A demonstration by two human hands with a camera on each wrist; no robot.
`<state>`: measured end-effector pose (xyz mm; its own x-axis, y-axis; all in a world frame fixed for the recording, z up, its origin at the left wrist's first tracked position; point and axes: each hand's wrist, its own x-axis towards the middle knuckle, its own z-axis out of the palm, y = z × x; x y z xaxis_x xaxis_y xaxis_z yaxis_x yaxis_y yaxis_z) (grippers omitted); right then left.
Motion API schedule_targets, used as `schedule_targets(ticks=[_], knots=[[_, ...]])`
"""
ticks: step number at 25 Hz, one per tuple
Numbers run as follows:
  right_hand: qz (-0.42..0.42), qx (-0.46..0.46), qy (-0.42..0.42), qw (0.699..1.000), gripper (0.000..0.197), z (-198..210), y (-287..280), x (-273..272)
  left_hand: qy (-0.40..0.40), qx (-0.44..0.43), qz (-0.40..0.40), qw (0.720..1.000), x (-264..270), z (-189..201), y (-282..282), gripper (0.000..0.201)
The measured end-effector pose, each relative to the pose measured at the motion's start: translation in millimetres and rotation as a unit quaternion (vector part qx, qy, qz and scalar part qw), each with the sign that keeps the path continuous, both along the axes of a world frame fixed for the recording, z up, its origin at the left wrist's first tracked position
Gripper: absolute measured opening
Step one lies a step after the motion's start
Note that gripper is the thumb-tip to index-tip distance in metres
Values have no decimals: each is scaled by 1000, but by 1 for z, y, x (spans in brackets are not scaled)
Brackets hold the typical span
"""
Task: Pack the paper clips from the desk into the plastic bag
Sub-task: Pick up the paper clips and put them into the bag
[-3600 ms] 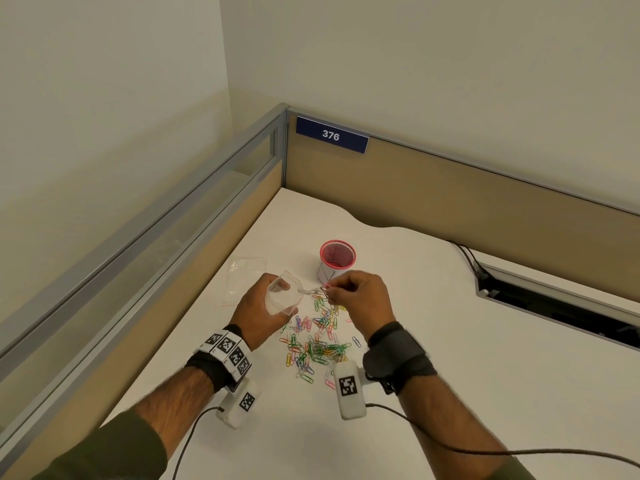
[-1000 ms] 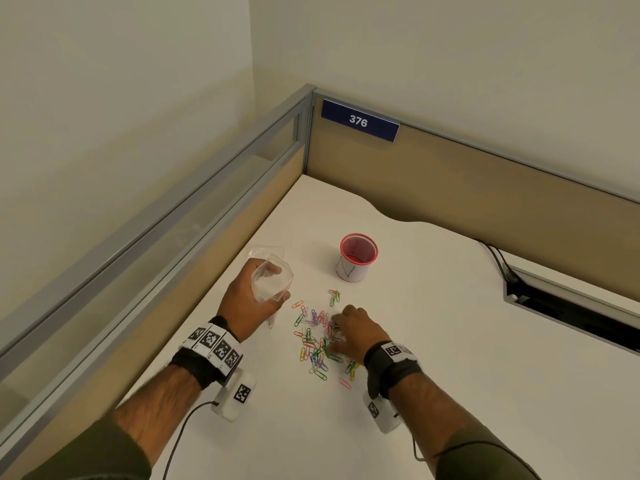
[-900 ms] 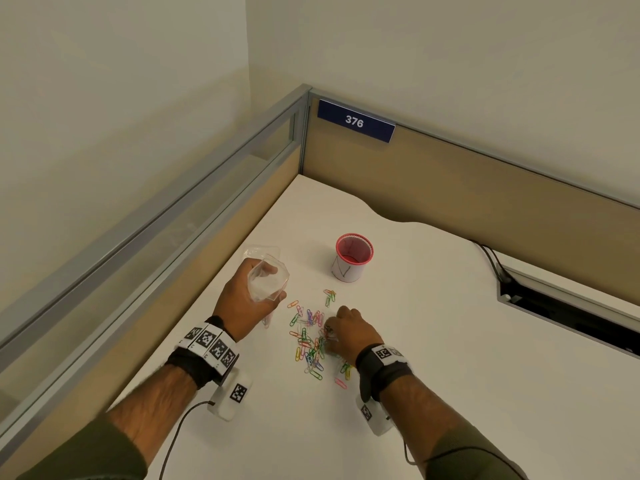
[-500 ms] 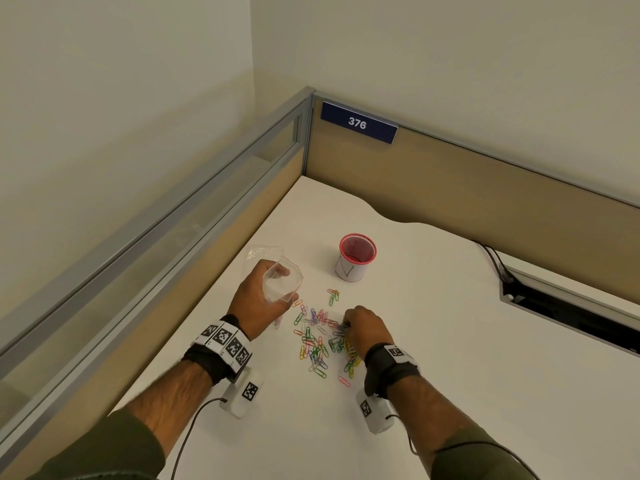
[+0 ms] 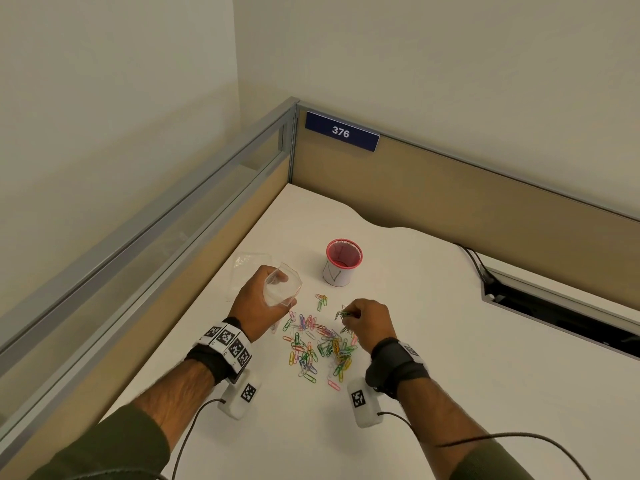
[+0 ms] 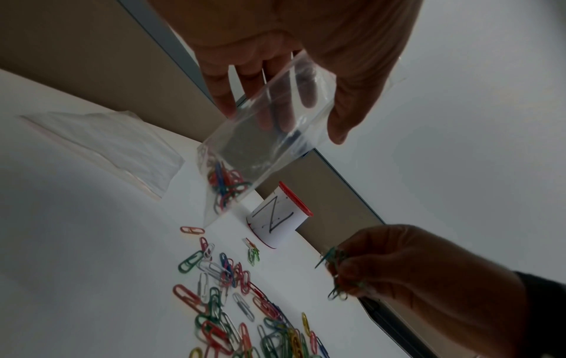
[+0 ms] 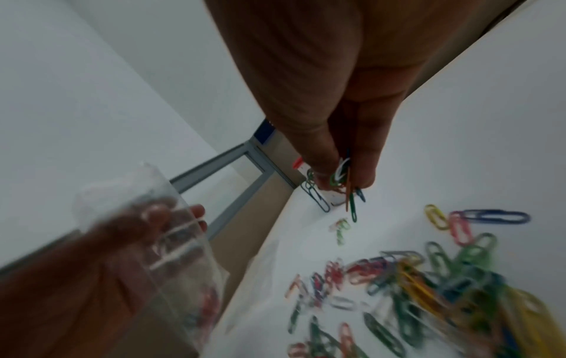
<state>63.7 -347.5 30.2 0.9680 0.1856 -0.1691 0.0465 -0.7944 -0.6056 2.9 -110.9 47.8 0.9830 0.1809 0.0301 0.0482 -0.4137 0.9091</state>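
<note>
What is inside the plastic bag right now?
In the left wrist view, a small bunch of paper clips sits in the bottom corner of the bag, which the left hand holds. Their count cannot be told: they overlap.

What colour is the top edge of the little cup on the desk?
Red. The cup has a red rim above a white body with black scribbles, clearest in the head view.

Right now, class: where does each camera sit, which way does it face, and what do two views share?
Head: looks down at the white desk; both forearms show.
Left wrist: faces along the left hand holding the clear plastic bag.
Right wrist: faces along the right hand pinching coloured paper clips.
Shared: both wrist views show the loose clip pile.
</note>
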Motion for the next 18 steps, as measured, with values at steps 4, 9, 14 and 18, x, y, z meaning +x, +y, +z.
schedule_targets(ticks=[4,9,14,18], knots=[[-42,127,-10,991,9,40,3,0,-1,4,-5,1000,5,-1,-4,42],[-17,225,-42,973,14,97,25,-3,-1,6,-18,1000,9,1,-14,43],[58,186,-81,978,12,124,57,-7,-9,8,-34,999,12,1,-23,43],[120,50,-114,985,11,117,76,-7,-28,1,-38,999,14,6,-27,46]])
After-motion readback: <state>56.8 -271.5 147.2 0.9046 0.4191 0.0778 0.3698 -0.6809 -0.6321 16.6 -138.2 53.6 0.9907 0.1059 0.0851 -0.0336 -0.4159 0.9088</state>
